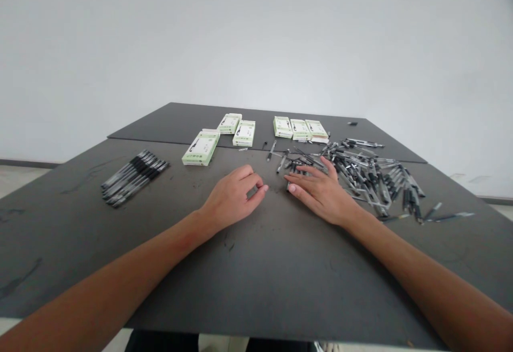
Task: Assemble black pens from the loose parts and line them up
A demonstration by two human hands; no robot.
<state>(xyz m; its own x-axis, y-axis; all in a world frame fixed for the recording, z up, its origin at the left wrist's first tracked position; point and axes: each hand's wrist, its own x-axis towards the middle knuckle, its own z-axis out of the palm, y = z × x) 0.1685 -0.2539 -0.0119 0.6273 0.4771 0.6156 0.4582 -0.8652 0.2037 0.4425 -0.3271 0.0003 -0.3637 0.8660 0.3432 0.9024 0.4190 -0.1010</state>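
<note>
Loose pens (pixel 371 176) heaped on the right of the worktop (pixel 256 277); near-left fringe partly covered by the right hand (pixel 326 197). Right grip: fingers spread, palm down; whether a pen is touched or pinched beneath cannot be told. Left hand (pixel 230 197) placed apart from the heap; grip loosely curled, thumb and forefinger tips close, nothing seen held, inside of the curl hidden.

Risk, as judged: pens overlapped and crossed, so neighbours could be dragged along if one were drawn out sideways; outliers could be rolled by a brush of the right forearm (pixel 417 272). The row of pens (pixel 134 178) at left could be skewed by a knock.

Lie: no common heading in the heap, long axes crossed. Single pen (pixel 271 150) beyond the hands: axis aligned near to far, far end slanted right, dark part nearer. Row laid side by side, axes slanted near-left to far-right.
</note>
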